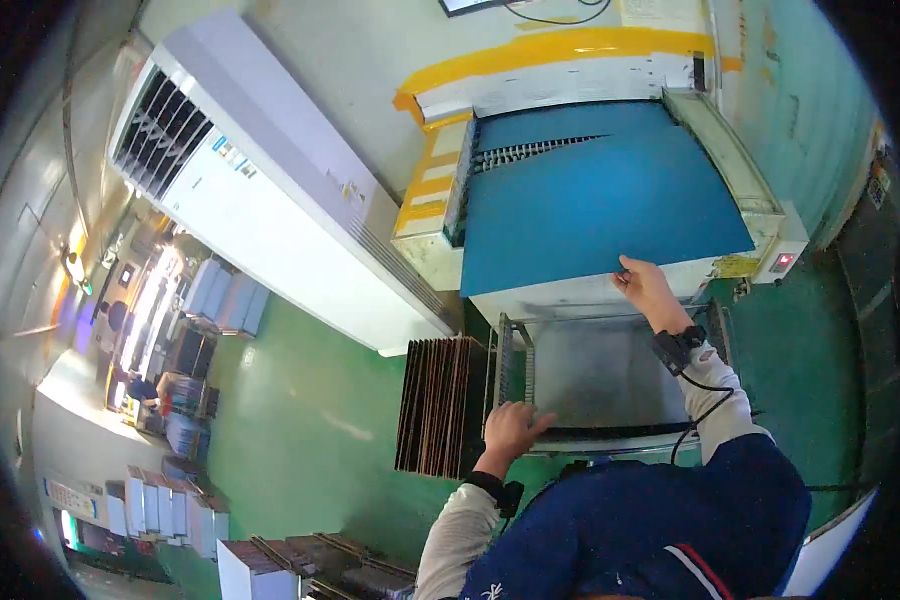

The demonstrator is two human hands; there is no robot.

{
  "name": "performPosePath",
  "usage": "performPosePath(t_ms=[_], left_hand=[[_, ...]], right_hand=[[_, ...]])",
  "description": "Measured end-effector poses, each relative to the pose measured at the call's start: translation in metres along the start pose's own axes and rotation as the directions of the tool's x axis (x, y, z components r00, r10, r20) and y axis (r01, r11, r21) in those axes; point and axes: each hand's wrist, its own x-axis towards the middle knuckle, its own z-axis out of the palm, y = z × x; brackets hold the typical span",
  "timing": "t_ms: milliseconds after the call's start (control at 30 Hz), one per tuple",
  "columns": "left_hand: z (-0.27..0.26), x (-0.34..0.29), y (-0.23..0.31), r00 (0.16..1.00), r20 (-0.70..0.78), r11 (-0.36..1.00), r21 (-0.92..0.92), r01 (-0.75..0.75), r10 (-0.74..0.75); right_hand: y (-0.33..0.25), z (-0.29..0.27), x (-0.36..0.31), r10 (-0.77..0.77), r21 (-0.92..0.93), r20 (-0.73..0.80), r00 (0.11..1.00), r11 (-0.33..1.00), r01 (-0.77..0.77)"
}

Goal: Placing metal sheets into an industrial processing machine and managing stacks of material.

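Blue sheet (600, 205): hands (646, 292) apart, R @ front edge.

Left of the tall, white, boxy air conditioner (280, 235) glows a bright, elongated white light (152, 305), while below it spreads glossy green flooring (290, 410) and behind it rises a pale grey wall (340, 60).

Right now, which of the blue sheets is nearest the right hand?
The front sheet: its near edge is at the right hand, while the back sheet lies beyond it.

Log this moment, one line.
right hand: at near edge of flat blue sheet | left hand: at corner of grey metal rack | sheet: over white roller machine
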Motion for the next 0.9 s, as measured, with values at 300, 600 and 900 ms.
performPosePath(t_ms=[300, 600, 900], left_hand=[[-0.005, 0.004, 0.010, 0.997, 0.055, 0.998, 0.034, 0.060, -0.061], [-0.019, 0.008, 0.014, 0.972, 0.224, 0.997, 0.054, 0.052, -0.063], [-0.012, 0.006, 0.011, 0.994, 0.103, 0.999, 0.027, 0.045, -0.047]], right_hand=[[0.026, -0.016, 0.033, 0.032, 0.099, -0.041, 0.999, 0.995, -0.028], [0.024, -0.021, 0.055, 0.156, 0.018, 0.055, 0.986, 0.987, -0.158], [0.011, -0.012, 0.069, 0.136, 0.005, -0.039, 0.990, 0.991, -0.136]])
